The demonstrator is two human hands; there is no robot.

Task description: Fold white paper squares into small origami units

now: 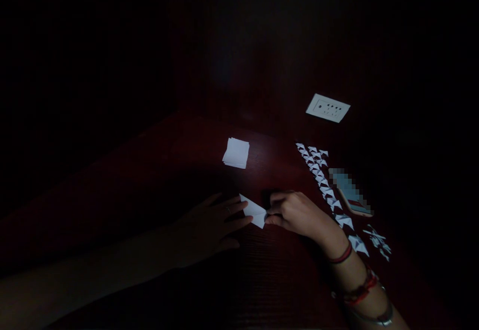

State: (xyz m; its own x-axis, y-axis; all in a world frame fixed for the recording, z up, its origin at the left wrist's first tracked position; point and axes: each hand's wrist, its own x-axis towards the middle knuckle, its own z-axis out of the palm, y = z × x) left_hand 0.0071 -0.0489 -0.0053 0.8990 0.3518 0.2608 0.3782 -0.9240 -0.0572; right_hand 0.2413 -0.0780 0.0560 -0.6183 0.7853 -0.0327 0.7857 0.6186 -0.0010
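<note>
A: Head view: locate the folded white paper piece (255,212) and state the grip.
B: It lies on the dark red wooden tabletop (267,275), between the hands. The right hand (294,211) pinches its right corner; the left hand (212,222), fingers spread, touches its left side.
A: Clearances?
B: Tabletop separates its far edge from the square white paper stack (237,154). Small folded white paper shapes (319,176) line the right forearm closely.

One left hand (215,225), one right hand (299,212), one sheet (255,211)!
Counting on: one paper stack (236,153), over a dozen folded pieces (319,174), too crowded for an exact tally, one phone (350,191), one socket plate (325,109), one ring (228,210), at least three bracelets (359,294)!
</note>
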